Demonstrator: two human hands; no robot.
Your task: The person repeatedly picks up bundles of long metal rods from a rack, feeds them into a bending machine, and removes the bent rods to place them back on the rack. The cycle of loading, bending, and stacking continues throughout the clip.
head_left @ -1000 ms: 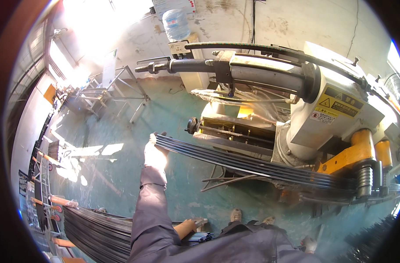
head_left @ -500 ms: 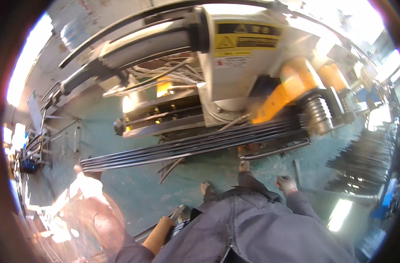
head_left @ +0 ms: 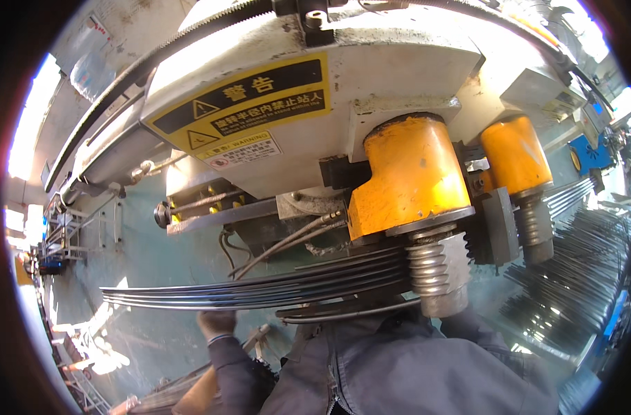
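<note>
A bundle of several long dark metal rods [head_left: 260, 283] runs from the left to a ribbed steel roller [head_left: 436, 273] under an orange housing [head_left: 416, 176]. My left hand [head_left: 217, 324] is close against the near side of the rods, left of the middle. Its fingers are hidden, so I cannot tell whether it grips them. My right forearm in its grey sleeve [head_left: 474, 328] reaches behind the roller, which hides the hand. A curved dark bar [head_left: 346, 310] lies between the rods and my jacket.
The white machine body [head_left: 398, 76] with a yellow-and-black warning label [head_left: 250, 100] fills the upper middle. A second orange housing [head_left: 516, 155] with a roller stands to its right. Many thin rods [head_left: 571, 277] are piled at the right. Metal frames [head_left: 77, 225] stand at the left.
The white machine head and orange housings now loom larger and nearer. My left hand has gone from the rods' left end inward to the right. My right hand has passed out of sight.
</note>
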